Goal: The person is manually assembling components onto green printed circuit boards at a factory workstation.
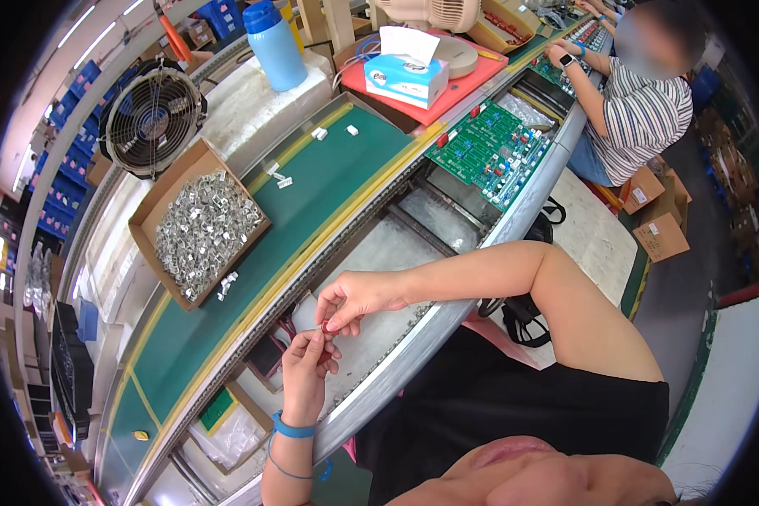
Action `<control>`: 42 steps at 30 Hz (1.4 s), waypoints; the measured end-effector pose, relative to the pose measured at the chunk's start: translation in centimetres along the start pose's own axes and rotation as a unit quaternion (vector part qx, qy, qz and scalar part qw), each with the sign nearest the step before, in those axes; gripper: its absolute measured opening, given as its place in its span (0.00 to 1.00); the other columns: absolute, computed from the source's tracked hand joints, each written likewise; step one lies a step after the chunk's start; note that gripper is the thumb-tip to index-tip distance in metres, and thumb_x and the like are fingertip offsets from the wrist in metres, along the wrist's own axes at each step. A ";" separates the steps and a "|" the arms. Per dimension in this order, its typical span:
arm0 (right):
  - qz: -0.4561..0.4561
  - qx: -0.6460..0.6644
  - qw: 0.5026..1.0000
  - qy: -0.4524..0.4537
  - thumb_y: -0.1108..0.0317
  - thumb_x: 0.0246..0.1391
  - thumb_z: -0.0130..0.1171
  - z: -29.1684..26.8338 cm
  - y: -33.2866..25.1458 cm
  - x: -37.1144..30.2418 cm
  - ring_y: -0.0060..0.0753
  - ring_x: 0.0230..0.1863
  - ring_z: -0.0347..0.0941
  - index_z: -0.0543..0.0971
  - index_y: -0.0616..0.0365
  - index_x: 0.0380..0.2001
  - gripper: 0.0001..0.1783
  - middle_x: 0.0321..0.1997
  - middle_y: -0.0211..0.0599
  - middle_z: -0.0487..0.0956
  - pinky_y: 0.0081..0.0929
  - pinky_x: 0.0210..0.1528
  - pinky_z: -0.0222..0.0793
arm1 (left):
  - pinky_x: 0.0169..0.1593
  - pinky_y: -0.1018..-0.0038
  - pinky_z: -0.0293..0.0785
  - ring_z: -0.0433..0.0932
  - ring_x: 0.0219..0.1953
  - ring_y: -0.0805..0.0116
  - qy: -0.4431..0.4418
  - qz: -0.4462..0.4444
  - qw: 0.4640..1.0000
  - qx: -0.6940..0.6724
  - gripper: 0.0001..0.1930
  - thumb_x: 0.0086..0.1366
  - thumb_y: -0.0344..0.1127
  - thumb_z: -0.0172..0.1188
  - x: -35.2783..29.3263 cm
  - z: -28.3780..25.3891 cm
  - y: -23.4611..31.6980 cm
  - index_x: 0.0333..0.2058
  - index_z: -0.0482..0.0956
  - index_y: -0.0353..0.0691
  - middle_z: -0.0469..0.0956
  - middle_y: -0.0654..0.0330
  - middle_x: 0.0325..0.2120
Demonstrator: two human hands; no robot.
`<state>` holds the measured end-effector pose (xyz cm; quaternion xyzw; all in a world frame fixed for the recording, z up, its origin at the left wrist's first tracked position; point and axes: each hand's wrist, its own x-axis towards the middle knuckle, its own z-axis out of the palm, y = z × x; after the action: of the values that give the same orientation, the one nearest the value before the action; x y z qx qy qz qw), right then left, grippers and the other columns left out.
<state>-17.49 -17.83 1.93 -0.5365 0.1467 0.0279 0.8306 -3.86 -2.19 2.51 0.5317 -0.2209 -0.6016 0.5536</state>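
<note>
My left hand (304, 364) and my right hand (356, 300) meet over the inner side of the conveyor line. Both are closed in a pinch, fingertips together, on a small red part (326, 327). Fingers cover most of this part, so its kind does not show. A blue band (293, 427) circles my left wrist. Beyond my hands, an open cardboard box (174, 291) of many small whitish-clear pieces (204, 228) rests partly on the green belt (312, 190). A few loose white pieces (227, 285) lie beside the box.
Populated green circuit boards (489, 152) sit on the line at right. A tissue box (406, 78) on a red surface, a blue bottle (277, 51) and a black fan (153, 118) stand at the back. A co-worker (641, 105) in stripes works at upper right.
</note>
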 end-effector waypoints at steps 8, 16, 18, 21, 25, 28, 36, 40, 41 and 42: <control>-0.004 -0.054 0.999 -0.007 0.74 0.51 0.59 0.4 -0.7 0.0 0.24 0.30 0.73 0.75 0.66 0.39 0.12 0.33 0.38 0.77 0.20 0.29 0.73 | 0.23 0.81 0.66 0.73 0.25 0.73 -0.025 -0.035 0.999 -0.029 0.08 0.65 0.37 0.51 -0.5 -0.5 0.3 0.32 0.72 0.38 0.72 0.63 0.24; -0.079 -0.100 0.992 -0.017 0.74 0.49 0.58 -0.9 0.3 0.8 0.25 0.25 0.74 0.75 0.67 0.36 0.10 0.29 0.41 0.77 0.20 0.25 0.73 | 0.27 0.77 0.70 0.74 0.30 0.67 -0.035 -0.053 0.997 -0.046 0.09 0.65 0.34 0.50 -0.1 -0.2 0.4 0.41 0.72 0.37 0.73 0.59 0.28; -0.091 -0.108 0.990 -0.025 0.76 0.47 0.57 -0.6 0.5 1.6 0.25 0.25 0.74 0.75 0.68 0.35 0.11 0.29 0.41 0.77 0.20 0.23 0.73 | 0.34 0.75 0.72 0.74 0.36 0.64 -0.037 -0.049 0.996 -0.060 0.15 0.65 0.30 0.47 -1.0 -1.5 0.2 0.49 0.66 0.33 0.73 0.56 0.33; -0.099 -0.107 0.989 -0.009 0.75 0.44 0.59 -0.2 0.7 2.4 0.26 0.24 0.74 0.76 0.67 0.35 0.12 0.28 0.40 0.77 0.21 0.22 0.72 | 0.30 0.76 0.75 0.76 0.35 0.63 0.001 -0.064 0.997 -0.042 0.19 0.64 0.35 0.51 -1.1 -6.3 -1.9 0.53 0.64 0.40 0.74 0.58 0.34; -0.091 -0.117 0.989 0.011 0.76 0.43 0.61 -0.5 0.6 1.7 0.28 0.24 0.75 0.76 0.65 0.34 0.11 0.27 0.39 0.77 0.23 0.23 0.74 | 0.23 0.76 0.75 0.77 0.32 0.66 -0.014 -0.057 0.998 -0.014 0.17 0.66 0.37 0.50 0.1 -7.4 -2.0 0.52 0.63 0.41 0.74 0.59 0.37; -0.097 -0.130 0.987 0.004 0.76 0.43 0.59 -0.3 1.0 1.3 0.28 0.24 0.75 0.77 0.65 0.34 0.11 0.27 0.39 0.77 0.22 0.23 0.74 | 0.21 0.77 0.73 0.77 0.29 0.67 -0.043 -0.056 0.997 0.006 0.15 0.66 0.38 0.49 0.1 -7.1 -2.1 0.49 0.64 0.42 0.74 0.59 0.39; -0.095 -0.148 0.984 -0.033 0.77 0.44 0.58 -0.3 1.4 2.0 0.26 0.25 0.74 0.77 0.66 0.34 0.11 0.28 0.39 0.77 0.22 0.24 0.74 | 0.24 0.80 0.69 0.75 0.27 0.69 -0.016 -0.099 0.994 -0.044 0.11 0.65 0.32 0.51 -1.7 -3.9 -0.7 0.45 0.68 0.37 0.75 0.55 0.33; -0.082 -0.108 0.989 -0.065 0.74 0.49 0.58 -0.5 1.1 2.7 0.22 0.27 0.73 0.76 0.64 0.36 0.09 0.32 0.36 0.77 0.21 0.28 0.73 | 0.21 0.83 0.68 0.74 0.23 0.73 0.033 -0.085 0.996 0.010 0.13 0.64 0.36 0.54 -2.2 -3.8 -0.6 0.43 0.69 0.36 0.76 0.56 0.31; -0.061 -0.094 0.992 -0.057 0.72 0.51 0.57 -0.8 1.1 2.4 0.20 0.29 0.72 0.75 0.62 0.37 0.09 0.32 0.33 0.77 0.20 0.29 0.72 | 0.22 0.83 0.68 0.74 0.24 0.73 0.011 -0.091 0.996 0.008 0.14 0.64 0.37 0.53 -1.9 -4.0 -0.6 0.45 0.69 0.36 0.76 0.57 0.31; -0.034 -0.123 0.991 -0.043 0.70 0.53 0.57 -0.8 0.1 1.7 0.18 0.29 0.72 0.75 0.61 0.36 0.08 0.32 0.31 0.77 0.19 0.30 0.71 | 0.22 0.83 0.68 0.74 0.25 0.74 0.013 -0.111 0.994 -0.002 0.15 0.64 0.37 0.53 -1.8 -3.8 -0.2 0.46 0.69 0.36 0.76 0.58 0.31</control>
<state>-16.09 -18.69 1.03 -0.6376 0.0884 0.0404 0.7642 -0.88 0.71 1.80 0.5593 -0.1521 -0.6533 0.4871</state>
